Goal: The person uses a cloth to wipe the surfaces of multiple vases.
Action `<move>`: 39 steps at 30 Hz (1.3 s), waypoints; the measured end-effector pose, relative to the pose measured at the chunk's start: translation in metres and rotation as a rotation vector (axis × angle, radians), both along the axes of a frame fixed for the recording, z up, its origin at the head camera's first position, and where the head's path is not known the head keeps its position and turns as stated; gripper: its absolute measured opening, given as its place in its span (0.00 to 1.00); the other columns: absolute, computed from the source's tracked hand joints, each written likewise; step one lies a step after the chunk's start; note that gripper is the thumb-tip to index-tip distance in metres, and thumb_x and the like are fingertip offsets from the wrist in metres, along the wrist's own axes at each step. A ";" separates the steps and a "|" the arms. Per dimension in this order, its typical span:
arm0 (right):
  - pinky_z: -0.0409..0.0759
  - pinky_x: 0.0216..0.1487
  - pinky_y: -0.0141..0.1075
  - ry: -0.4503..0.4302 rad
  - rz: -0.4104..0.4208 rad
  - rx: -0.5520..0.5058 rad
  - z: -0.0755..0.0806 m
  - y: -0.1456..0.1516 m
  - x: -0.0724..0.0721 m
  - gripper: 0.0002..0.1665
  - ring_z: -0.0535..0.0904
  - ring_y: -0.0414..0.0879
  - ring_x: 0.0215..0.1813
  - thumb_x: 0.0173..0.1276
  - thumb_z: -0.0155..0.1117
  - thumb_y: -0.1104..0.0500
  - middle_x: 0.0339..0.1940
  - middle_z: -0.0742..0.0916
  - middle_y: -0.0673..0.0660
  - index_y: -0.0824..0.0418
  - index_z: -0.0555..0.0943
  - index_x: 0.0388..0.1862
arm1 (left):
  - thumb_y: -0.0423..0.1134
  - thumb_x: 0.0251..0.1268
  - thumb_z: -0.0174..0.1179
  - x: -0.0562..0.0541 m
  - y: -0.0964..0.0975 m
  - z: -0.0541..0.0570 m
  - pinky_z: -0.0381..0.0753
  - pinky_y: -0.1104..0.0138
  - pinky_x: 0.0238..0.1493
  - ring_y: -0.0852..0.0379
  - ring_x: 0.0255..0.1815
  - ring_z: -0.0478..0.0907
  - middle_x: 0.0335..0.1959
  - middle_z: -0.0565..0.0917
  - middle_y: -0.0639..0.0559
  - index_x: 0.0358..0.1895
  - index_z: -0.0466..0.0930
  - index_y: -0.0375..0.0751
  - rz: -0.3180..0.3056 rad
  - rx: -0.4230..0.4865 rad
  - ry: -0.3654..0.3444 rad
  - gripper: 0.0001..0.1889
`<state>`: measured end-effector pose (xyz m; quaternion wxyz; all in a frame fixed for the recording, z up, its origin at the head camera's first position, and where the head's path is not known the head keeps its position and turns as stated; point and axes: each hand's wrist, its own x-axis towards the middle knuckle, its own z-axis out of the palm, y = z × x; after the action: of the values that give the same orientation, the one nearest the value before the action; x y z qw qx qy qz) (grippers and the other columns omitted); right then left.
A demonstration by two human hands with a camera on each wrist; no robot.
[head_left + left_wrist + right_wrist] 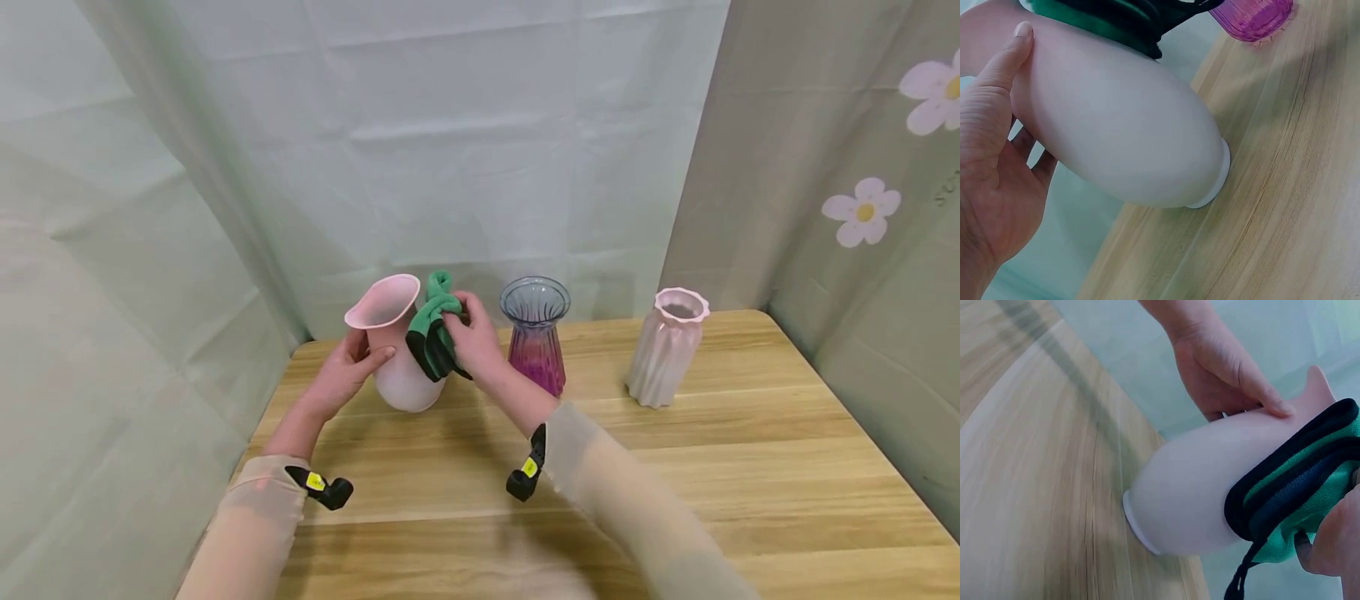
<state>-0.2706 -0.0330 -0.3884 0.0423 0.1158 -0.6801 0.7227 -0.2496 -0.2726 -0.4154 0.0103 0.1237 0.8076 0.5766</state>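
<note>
A pink-and-white vase (408,379) with a flared, wavy rim stands at the left of the table, tilted a little in the head view. My left hand (347,372) grips its neck from the left, thumb across the front in the left wrist view. Bunched in my right hand (474,337) is a green cloth (435,321) with black edging, held against the vase's right side. A dark cord hangs from the cloth (1291,500) in the right wrist view. The vase's base (1138,525) is at the tabletop.
Right of the cloth stands a ribbed glass vase (536,333), blue above and purple below, partly behind my right forearm. Farther right is a pale pink fluted vase (667,350). The wooden table (750,467) meets hanging curtains (480,150) at the back and sides.
</note>
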 end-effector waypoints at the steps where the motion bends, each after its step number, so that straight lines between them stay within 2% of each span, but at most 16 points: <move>1: 0.77 0.60 0.43 0.006 -0.004 0.010 0.000 0.004 0.001 0.13 0.77 0.49 0.55 0.79 0.59 0.60 0.55 0.82 0.58 0.60 0.77 0.59 | 0.44 0.75 0.63 0.000 0.001 0.000 0.69 0.58 0.70 0.46 0.74 0.63 0.75 0.65 0.44 0.81 0.53 0.52 -0.001 0.002 0.004 0.37; 5: 0.78 0.61 0.45 0.049 -0.005 0.046 -0.006 0.019 0.003 0.13 0.77 0.53 0.58 0.79 0.58 0.61 0.55 0.82 0.60 0.62 0.77 0.59 | 0.43 0.75 0.63 0.000 0.001 -0.001 0.68 0.56 0.71 0.46 0.75 0.62 0.76 0.64 0.44 0.81 0.53 0.52 -0.007 0.013 0.013 0.37; 10: 0.78 0.60 0.46 0.096 0.010 0.074 -0.014 0.026 0.002 0.11 0.78 0.54 0.57 0.79 0.58 0.63 0.56 0.82 0.60 0.63 0.76 0.57 | 0.40 0.76 0.62 0.001 0.001 -0.002 0.68 0.60 0.70 0.47 0.77 0.60 0.77 0.62 0.45 0.81 0.52 0.55 -0.015 0.037 0.018 0.37; 15: 0.79 0.60 0.44 0.065 0.014 0.080 -0.019 0.027 0.002 0.12 0.77 0.51 0.57 0.80 0.57 0.61 0.56 0.81 0.59 0.62 0.76 0.58 | 0.40 0.75 0.62 0.006 0.006 0.001 0.63 0.50 0.74 0.47 0.79 0.57 0.79 0.59 0.49 0.82 0.51 0.57 0.007 0.048 0.042 0.39; 18: 0.78 0.60 0.44 0.049 0.013 0.084 -0.021 0.028 0.003 0.13 0.77 0.52 0.58 0.80 0.57 0.61 0.57 0.82 0.59 0.61 0.76 0.59 | 0.42 0.74 0.64 0.013 0.013 0.005 0.54 0.44 0.77 0.47 0.81 0.52 0.81 0.57 0.50 0.82 0.51 0.54 0.076 0.023 0.086 0.40; 20: 0.78 0.60 0.45 0.048 0.008 0.090 -0.021 0.029 0.004 0.12 0.77 0.52 0.59 0.80 0.57 0.60 0.57 0.82 0.58 0.61 0.77 0.58 | 0.45 0.72 0.66 0.019 0.019 0.007 0.51 0.43 0.78 0.48 0.81 0.51 0.80 0.57 0.49 0.82 0.51 0.50 0.154 -0.001 0.119 0.42; 24: 0.78 0.60 0.45 0.050 0.001 0.095 -0.020 0.029 0.005 0.12 0.78 0.52 0.58 0.79 0.58 0.60 0.56 0.82 0.58 0.60 0.77 0.58 | 0.48 0.67 0.71 0.028 0.033 0.008 0.54 0.43 0.77 0.46 0.78 0.56 0.77 0.62 0.43 0.80 0.54 0.40 0.334 -0.018 0.167 0.46; 27: 0.78 0.60 0.44 0.049 -0.001 0.095 -0.020 0.030 0.005 0.12 0.78 0.51 0.58 0.79 0.58 0.60 0.56 0.82 0.58 0.61 0.77 0.58 | 0.50 0.64 0.72 0.031 0.044 0.008 0.57 0.44 0.75 0.43 0.75 0.60 0.75 0.64 0.40 0.79 0.54 0.37 0.422 -0.004 0.182 0.47; 33: 0.79 0.60 0.45 0.051 -0.005 0.097 -0.019 0.030 0.006 0.12 0.78 0.52 0.58 0.79 0.58 0.62 0.56 0.82 0.59 0.61 0.77 0.58 | 0.50 0.62 0.74 0.033 0.057 0.006 0.62 0.44 0.73 0.43 0.73 0.60 0.73 0.61 0.38 0.77 0.53 0.34 0.500 -0.005 0.151 0.49; 39: 0.79 0.59 0.45 0.054 -0.002 0.096 -0.019 0.030 0.008 0.12 0.78 0.53 0.58 0.79 0.58 0.62 0.56 0.82 0.61 0.62 0.77 0.57 | 0.45 0.58 0.77 0.027 0.061 0.000 0.67 0.51 0.67 0.46 0.67 0.65 0.68 0.65 0.39 0.72 0.58 0.33 0.520 0.043 0.185 0.46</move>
<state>-0.2627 -0.0034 -0.4077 0.0558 0.1365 -0.7127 0.6858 -0.2228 -0.2120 -0.4154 -0.2147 -0.0353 0.7972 0.5631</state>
